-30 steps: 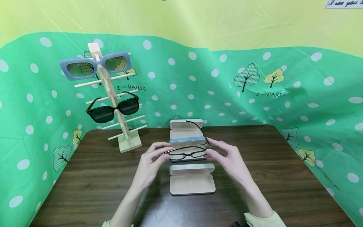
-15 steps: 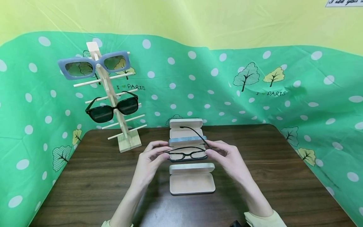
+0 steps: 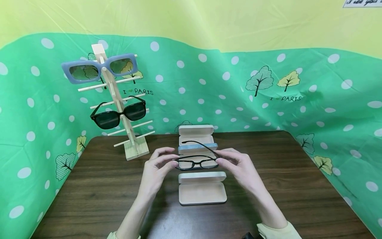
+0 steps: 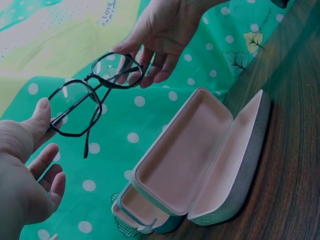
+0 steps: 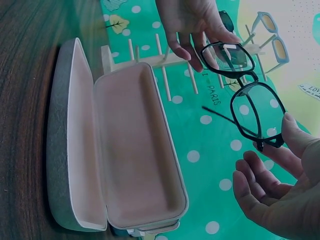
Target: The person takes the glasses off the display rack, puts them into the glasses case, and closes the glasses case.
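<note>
Left hand [image 3: 156, 168] and right hand [image 3: 237, 165] both pinch the clear-lensed, thin black-framed eyeglasses [image 3: 196, 163], each with thumb and fingertips at one end, holding them in the air between the wrists. One temple lies across behind the lenses; the other slants from the right hinge toward 10 o'clock, only partly folded. That loose temple looks like the main risk: if the right fingers push it too hard, it could jam against the crossed one, strain the hinge or scrape a lens. Both grips are light and far out on the frame, so a slip at either end would probably let it swing and drop. Below, toward 6 o'clock, sits an open, pale-lidded, beige-lined case [image 3: 203, 194] on the dark wood-grain tabletop [image 3: 277, 172], where either forearm drifting inward could nudge it. Beyond, toward 12 o'clock, a blue-lidded case [image 3: 187, 148] could catch the temple tip if the hands dip. At 10 o'clock, the pale wooden peg stand [image 3: 114, 91] bears thick blue-framed sunglasses [image 3: 100, 67], which a wide left-hand sweep might jolt.
</note>
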Action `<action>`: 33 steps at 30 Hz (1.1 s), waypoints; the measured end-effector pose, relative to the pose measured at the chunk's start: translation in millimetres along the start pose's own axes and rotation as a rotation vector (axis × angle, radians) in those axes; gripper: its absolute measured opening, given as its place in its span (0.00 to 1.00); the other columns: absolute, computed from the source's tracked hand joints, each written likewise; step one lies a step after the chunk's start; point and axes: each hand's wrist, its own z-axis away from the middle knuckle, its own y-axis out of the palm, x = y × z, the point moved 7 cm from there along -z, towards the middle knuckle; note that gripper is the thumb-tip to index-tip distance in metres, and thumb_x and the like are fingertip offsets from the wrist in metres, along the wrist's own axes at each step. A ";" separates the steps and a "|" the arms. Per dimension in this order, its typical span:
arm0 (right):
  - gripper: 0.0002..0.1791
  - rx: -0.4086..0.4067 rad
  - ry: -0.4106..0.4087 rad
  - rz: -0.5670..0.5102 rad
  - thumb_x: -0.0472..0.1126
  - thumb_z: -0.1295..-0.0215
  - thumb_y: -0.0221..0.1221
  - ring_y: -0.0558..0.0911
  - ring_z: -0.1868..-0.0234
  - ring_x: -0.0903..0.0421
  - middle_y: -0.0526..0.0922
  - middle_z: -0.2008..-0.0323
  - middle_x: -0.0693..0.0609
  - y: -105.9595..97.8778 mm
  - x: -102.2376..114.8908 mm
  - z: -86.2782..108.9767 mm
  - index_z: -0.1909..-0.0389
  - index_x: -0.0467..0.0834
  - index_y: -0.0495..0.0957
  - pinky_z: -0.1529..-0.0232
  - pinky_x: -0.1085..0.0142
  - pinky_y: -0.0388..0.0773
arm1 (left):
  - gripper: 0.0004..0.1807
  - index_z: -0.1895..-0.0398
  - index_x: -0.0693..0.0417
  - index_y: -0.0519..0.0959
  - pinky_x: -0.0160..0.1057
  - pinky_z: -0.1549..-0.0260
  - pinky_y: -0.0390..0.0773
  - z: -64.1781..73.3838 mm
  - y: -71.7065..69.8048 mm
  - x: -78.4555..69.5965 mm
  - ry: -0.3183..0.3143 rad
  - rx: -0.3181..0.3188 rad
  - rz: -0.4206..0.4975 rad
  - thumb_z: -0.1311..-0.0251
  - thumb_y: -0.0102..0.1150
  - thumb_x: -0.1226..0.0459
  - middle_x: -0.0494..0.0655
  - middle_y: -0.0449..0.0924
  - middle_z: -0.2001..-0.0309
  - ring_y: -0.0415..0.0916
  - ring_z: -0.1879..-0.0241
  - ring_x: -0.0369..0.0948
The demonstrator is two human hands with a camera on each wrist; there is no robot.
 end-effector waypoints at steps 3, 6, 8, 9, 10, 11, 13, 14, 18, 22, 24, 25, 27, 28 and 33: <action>0.15 0.004 -0.006 0.001 0.39 0.32 0.66 0.86 0.56 0.67 0.87 0.49 0.43 0.2 0.2 -0.1 0.46 0.41 0.86 0.52 0.74 0.83 | 0.09 0.57 0.54 0.90 0.30 0.47 0.79 -0.4 -0.6 1.0 -0.002 -0.002 -0.004 0.40 0.72 0.67 0.43 0.80 0.40 0.74 0.37 0.42; 0.14 0.008 -0.013 -0.005 0.38 0.32 0.66 0.86 0.56 0.66 0.87 0.49 0.43 0.5 0.5 0.1 0.48 0.41 0.87 0.52 0.73 0.83 | 0.09 0.57 0.54 0.90 0.30 0.47 0.78 -0.5 -1.0 2.0 -0.008 -0.005 -0.007 0.40 0.72 0.65 0.42 0.80 0.40 0.74 0.35 0.46; 0.13 0.009 -0.016 -0.010 0.37 0.32 0.66 0.86 0.57 0.66 0.87 0.50 0.43 0.6 0.8 0.2 0.48 0.41 0.87 0.53 0.73 0.83 | 0.08 0.57 0.54 0.90 0.30 0.47 0.78 -0.6 -1.1 2.4 -0.010 -0.008 -0.006 0.40 0.72 0.66 0.42 0.80 0.40 0.74 0.35 0.46; 0.13 0.009 -0.019 -0.010 0.37 0.32 0.66 0.86 0.57 0.66 0.87 0.50 0.43 0.5 1.0 0.2 0.48 0.40 0.87 0.53 0.74 0.83 | 0.08 0.57 0.55 0.90 0.29 0.47 0.78 -0.6 -1.1 2.6 -0.010 -0.009 -0.007 0.40 0.72 0.67 0.42 0.80 0.40 0.74 0.36 0.44; 0.13 0.009 -0.022 -0.010 0.37 0.32 0.66 0.86 0.57 0.66 0.86 0.50 0.43 0.5 1.2 0.3 0.48 0.40 0.87 0.53 0.74 0.83 | 0.08 0.57 0.55 0.90 0.30 0.47 0.78 -0.8 -1.0 2.6 -0.008 -0.010 -0.007 0.40 0.71 0.67 0.43 0.80 0.40 0.74 0.36 0.43; 0.13 0.009 -0.025 -0.007 0.36 0.32 0.66 0.86 0.57 0.66 0.87 0.50 0.43 0.4 1.5 0.4 0.49 0.40 0.87 0.53 0.74 0.83 | 0.08 0.57 0.55 0.90 0.30 0.47 0.78 -0.8 -1.1 2.6 -0.007 -0.011 -0.009 0.40 0.71 0.68 0.43 0.80 0.40 0.74 0.36 0.42; 0.13 0.011 -0.034 -0.006 0.36 0.32 0.66 0.86 0.57 0.67 0.86 0.50 0.43 0.4 2.0 0.4 0.49 0.39 0.87 0.53 0.74 0.83 | 0.08 0.58 0.53 0.90 0.30 0.46 0.77 -0.8 -0.9 2.8 -0.008 -0.010 -0.014 0.40 0.71 0.67 0.43 0.80 0.40 0.74 0.36 0.41; 0.12 0.013 -0.038 -0.006 0.36 0.32 0.66 0.86 0.56 0.67 0.86 0.50 0.43 0.5 2.2 0.5 0.49 0.38 0.87 0.53 0.74 0.83 | 0.08 0.58 0.53 0.90 0.30 0.45 0.77 -0.8 -0.9 2.8 -0.008 -0.010 -0.018 0.40 0.72 0.66 0.43 0.80 0.40 0.74 0.36 0.41; 0.12 0.021 -0.046 -0.018 0.35 0.31 0.65 0.84 0.54 0.69 0.86 0.50 0.43 0.9 2.1 0.9 0.50 0.37 0.87 0.52 0.74 0.83 | 0.08 0.58 0.51 0.90 0.29 0.44 0.75 -0.7 -1.1 3.2 -0.017 -0.009 -0.031 0.40 0.72 0.64 0.42 0.80 0.40 0.74 0.35 0.40; 0.10 0.025 -0.044 -0.023 0.36 0.31 0.65 0.83 0.52 0.69 0.86 0.50 0.44 1.2 1.7 1.3 0.51 0.40 0.87 0.51 0.74 0.81 | 0.08 0.59 0.51 0.90 0.28 0.44 0.74 -0.6 -1.7 3.7 -0.029 -0.013 -0.037 0.41 0.73 0.64 0.44 0.80 0.40 0.74 0.35 0.43; 0.10 0.024 -0.044 -0.018 0.37 0.30 0.64 0.83 0.51 0.69 0.87 0.51 0.45 1.0 1.5 1.5 0.52 0.41 0.88 0.51 0.75 0.81 | 0.08 0.59 0.52 0.90 0.28 0.44 0.73 -0.6 -1.8 3.5 -0.036 -0.014 -0.042 0.42 0.74 0.63 0.44 0.80 0.40 0.74 0.35 0.44; 0.09 0.025 -0.045 -0.016 0.37 0.30 0.64 0.83 0.50 0.69 0.87 0.51 0.45 1.0 1.5 1.4 0.52 0.41 0.88 0.50 0.75 0.81 | 0.08 0.59 0.52 0.90 0.28 0.44 0.73 -0.6 -2.0 3.8 -0.039 -0.015 -0.047 0.42 0.74 0.63 0.44 0.80 0.40 0.74 0.35 0.45; 0.09 0.026 -0.046 -0.007 0.37 0.30 0.64 0.82 0.50 0.69 0.87 0.51 0.46 0.9 1.4 1.4 0.53 0.42 0.88 0.50 0.75 0.80 | 0.09 0.59 0.52 0.90 0.29 0.44 0.74 -0.6 -2.2 4.0 -0.046 -0.015 -0.057 0.43 0.75 0.62 0.44 0.81 0.40 0.74 0.35 0.45; 0.09 0.027 -0.048 -0.004 0.37 0.30 0.64 0.82 0.50 0.69 0.87 0.51 0.46 0.9 1.4 1.4 0.53 0.41 0.88 0.50 0.75 0.80 | 0.09 0.59 0.52 0.90 0.30 0.44 0.74 -0.7 -2.3 4.1 -0.051 -0.014 -0.061 0.43 0.75 0.62 0.44 0.81 0.40 0.75 0.35 0.45; 0.09 0.039 -0.038 0.000 0.37 0.29 0.63 0.81 0.49 0.70 0.87 0.50 0.45 1.2 0.5 0.9 0.53 0.41 0.88 0.49 0.76 0.79 | 0.07 0.62 0.50 0.90 0.37 0.46 0.78 -1.1 -2.7 4.3 -0.070 -0.006 -0.089 0.43 0.76 0.61 0.40 0.82 0.42 0.75 0.36 0.42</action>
